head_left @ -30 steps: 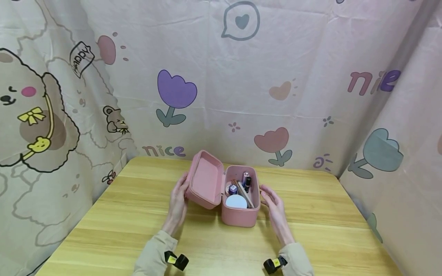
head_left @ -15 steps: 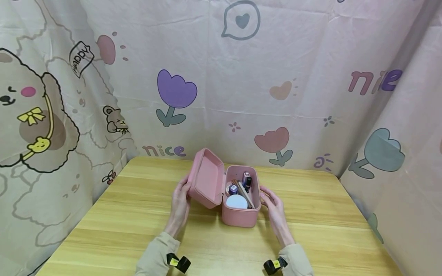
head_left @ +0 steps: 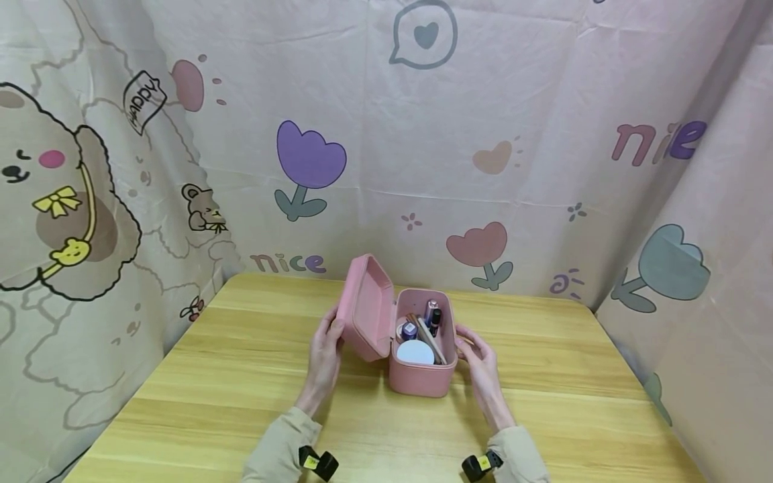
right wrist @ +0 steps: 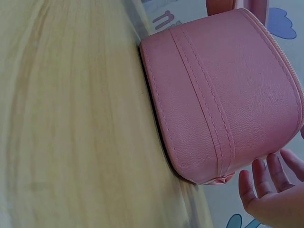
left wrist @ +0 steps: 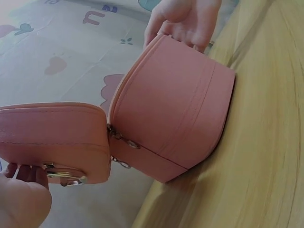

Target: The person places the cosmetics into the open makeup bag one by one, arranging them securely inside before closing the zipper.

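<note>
A pink makeup case [head_left: 421, 384] stands on the table with its hinged lid [head_left: 366, 312] raised to the left and tilted. My left hand [head_left: 324, 353] holds the lid at its outer left side; the left wrist view shows bent fingers by a gold metal fitting [left wrist: 66, 175]. Against the case's right wall rest the fingers of my right hand [head_left: 481, 367], loosely bent and gripping nothing. Inside lie a round white compact [head_left: 415, 352], a small purple-capped jar [head_left: 408, 331], a black-capped tube [head_left: 435, 318], a pinkish bottle [head_left: 431, 308] and slim pencil-like sticks [head_left: 430, 339].
Underneath is a light wooden table [head_left: 241, 389]. A printed fabric curtain [head_left: 386, 134] hangs behind it and along both sides. Zip pulls [left wrist: 128, 142] dangle near the case's hinge. Each wrist carries a small black camera [head_left: 318, 463].
My left hand has moved rightward and slightly up, swinging the lid more upright towards the case body. The right hand and the contents stay almost where they were.
</note>
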A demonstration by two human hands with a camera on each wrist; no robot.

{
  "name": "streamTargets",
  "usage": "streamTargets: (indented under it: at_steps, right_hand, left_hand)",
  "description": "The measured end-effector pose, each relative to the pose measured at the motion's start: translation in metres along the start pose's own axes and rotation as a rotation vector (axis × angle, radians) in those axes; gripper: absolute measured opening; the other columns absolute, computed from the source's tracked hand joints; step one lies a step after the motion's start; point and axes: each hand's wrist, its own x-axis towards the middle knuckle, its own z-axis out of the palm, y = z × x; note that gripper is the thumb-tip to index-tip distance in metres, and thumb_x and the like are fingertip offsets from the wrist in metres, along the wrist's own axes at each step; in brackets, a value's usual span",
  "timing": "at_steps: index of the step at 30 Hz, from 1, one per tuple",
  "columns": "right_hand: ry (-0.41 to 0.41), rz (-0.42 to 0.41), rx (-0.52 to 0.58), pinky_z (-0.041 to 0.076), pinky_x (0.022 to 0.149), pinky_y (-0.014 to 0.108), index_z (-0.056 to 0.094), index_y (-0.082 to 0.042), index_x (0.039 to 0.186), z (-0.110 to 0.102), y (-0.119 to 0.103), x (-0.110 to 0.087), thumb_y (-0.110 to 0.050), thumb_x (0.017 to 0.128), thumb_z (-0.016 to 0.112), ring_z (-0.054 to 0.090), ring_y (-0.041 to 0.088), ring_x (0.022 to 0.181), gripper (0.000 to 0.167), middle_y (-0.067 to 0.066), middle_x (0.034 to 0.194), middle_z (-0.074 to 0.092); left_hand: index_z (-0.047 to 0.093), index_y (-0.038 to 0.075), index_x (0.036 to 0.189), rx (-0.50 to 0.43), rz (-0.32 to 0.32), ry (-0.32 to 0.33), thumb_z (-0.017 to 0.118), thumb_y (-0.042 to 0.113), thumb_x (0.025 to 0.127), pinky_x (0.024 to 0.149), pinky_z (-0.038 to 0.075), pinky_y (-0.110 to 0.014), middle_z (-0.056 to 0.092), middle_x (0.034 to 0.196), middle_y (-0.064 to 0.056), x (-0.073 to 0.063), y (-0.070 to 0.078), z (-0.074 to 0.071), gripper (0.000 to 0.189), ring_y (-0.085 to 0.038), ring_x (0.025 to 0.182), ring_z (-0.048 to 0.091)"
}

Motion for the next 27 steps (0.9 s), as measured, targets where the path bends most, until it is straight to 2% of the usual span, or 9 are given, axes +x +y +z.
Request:
streamTargets:
  at_steps: [9,12,17,22,27]
  right_hand:
    - [-0.003,-0.022,0.001,0.054,0.084,0.017,0.05,0.011,0.139,0.0,-0.002,-0.002,-0.011,0.1,0.059,0.066,0.001,0.102,0.045,-0.014,0.116,0.068]
    - [-0.004,-0.03,0.002,0.054,0.083,0.017,0.049,0.013,0.139,0.001,-0.003,-0.003,-0.011,0.1,0.059,0.067,0.002,0.102,0.046,-0.012,0.117,0.068]
    - [0.005,-0.029,0.005,0.054,0.085,0.018,0.05,0.012,0.139,0.001,-0.004,-0.004,-0.009,0.1,0.059,0.066,0.002,0.103,0.045,-0.014,0.116,0.067]
    - [0.005,-0.029,-0.003,0.053,0.086,0.017,0.049,0.011,0.14,0.002,-0.005,-0.005,-0.009,0.1,0.058,0.065,0.0,0.104,0.045,-0.016,0.117,0.067]
    - [0.013,-0.026,0.001,0.054,0.085,0.017,0.05,0.011,0.139,0.003,-0.006,-0.006,-0.008,0.1,0.058,0.066,0.002,0.106,0.044,-0.009,0.121,0.067]
  left_hand:
    - [0.029,-0.006,0.154,0.147,-0.011,-0.042,0.041,0.015,0.108,0.108,0.045,-0.014,0.034,0.157,-0.032,-0.003,-0.003,0.007,0.052,0.005,0.124,0.056]
    - [0.028,-0.001,0.156,0.172,-0.026,-0.062,0.042,0.016,0.107,0.109,0.046,-0.02,0.033,0.16,-0.028,-0.004,-0.004,0.01,0.053,-0.01,0.134,0.054]
    - [0.026,0.005,0.158,0.204,-0.037,-0.097,0.044,0.017,0.107,0.119,0.038,-0.04,0.028,0.164,-0.022,-0.005,-0.007,0.014,0.056,-0.039,0.148,0.035]
    - [0.026,0.012,0.16,0.246,-0.02,-0.126,0.043,0.018,0.107,0.119,0.032,-0.057,0.02,0.165,-0.019,-0.005,-0.009,0.017,0.055,-0.045,0.15,0.028]
    - [0.028,0.013,0.16,0.323,0.01,-0.135,0.043,0.016,0.107,0.12,0.03,-0.058,0.024,0.163,-0.021,-0.006,-0.009,0.019,0.055,-0.045,0.15,0.029]
